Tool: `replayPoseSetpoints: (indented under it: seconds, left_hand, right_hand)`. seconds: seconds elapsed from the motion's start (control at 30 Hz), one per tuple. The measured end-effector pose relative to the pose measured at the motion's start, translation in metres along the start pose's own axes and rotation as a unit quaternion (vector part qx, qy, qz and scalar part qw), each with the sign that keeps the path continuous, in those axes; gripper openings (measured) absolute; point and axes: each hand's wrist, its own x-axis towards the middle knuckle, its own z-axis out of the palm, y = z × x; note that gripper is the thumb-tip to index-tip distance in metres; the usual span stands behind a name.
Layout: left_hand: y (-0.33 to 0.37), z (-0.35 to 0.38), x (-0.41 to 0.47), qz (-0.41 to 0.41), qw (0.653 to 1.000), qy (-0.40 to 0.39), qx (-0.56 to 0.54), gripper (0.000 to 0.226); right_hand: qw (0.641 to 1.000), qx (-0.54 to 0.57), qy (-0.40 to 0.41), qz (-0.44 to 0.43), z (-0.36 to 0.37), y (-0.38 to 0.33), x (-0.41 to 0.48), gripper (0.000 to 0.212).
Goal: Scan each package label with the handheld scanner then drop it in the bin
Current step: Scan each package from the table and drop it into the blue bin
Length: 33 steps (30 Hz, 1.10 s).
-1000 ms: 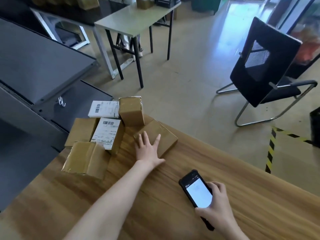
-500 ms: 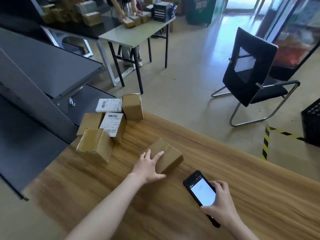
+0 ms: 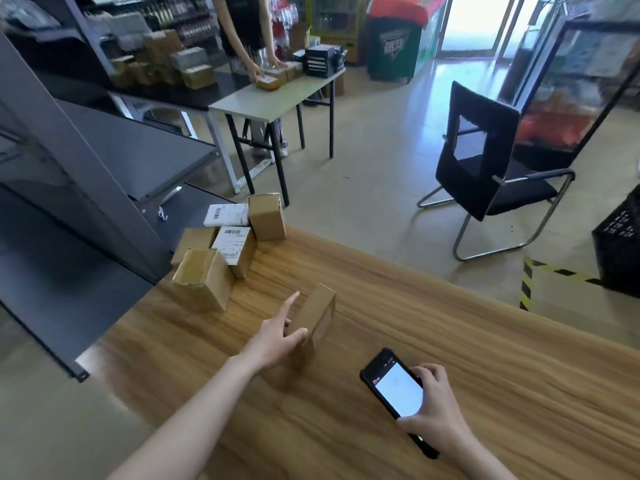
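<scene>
Centrally, grip of left hand (image 3: pixel 273 341) around tipped box (image 3: pixel 320 313), grip of right hand (image 3: pixel 436 410) around scanner (image 3: pixel 394 386); parcel cluster (image 3: pixel 204 282) beyond.

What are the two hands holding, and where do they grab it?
The right hand grips the handheld scanner round its near end. The left hand holds the small box by its near left edge.
</scene>
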Motion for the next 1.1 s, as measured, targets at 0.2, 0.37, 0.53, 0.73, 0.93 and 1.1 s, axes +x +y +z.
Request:
replayPoseSetpoints:
  seconds: [0.2, 0.37, 0.53, 0.73, 0.93, 1.1]
  left_hand:
    - [-0.004, -0.01, 0.004, 0.042, 0.995, 0.071, 0.052, 0.044]
    - [-0.016, -0.011, 0.01, -0.042, 0.994, 0.07, 0.077, 0.082]
    - [-0.039, 0.003, 0.02, -0.109, 0.993, 0.004, 0.034, 0.107]
    - [-0.049, 0.015, 0.037, -0.078, 0.994, -0.045, 0.068, 0.13]
    - [-0.045, 0.001, 0.066, 0.054, 0.944, -0.109, 0.308, 0.139]
    - [-0.04, 0.005, 0.072, 0.107, 0.914, -0.131, 0.368, 0.135]
  right_hand:
    - [1.0, -0.01, -0.004, -0.001, -0.002, -0.005, -0.001, 0.091]
    - [1.0, -0.022, 0.001, -0.005, -0.003, -0.013, 0.007, 0.092]
    - [1.0, -0.029, -0.003, 0.001, -0.001, -0.021, 0.018, 0.09]
    - [0.999, -0.045, -0.024, 0.02, 0.008, -0.025, 0.033, 0.094]
    - [0.995, -0.081, -0.047, 0.039, 0.013, -0.029, 0.043, 0.093]
    - [0.987, -0.155, -0.024, 0.035, 0.006, -0.037, 0.05, 0.099]
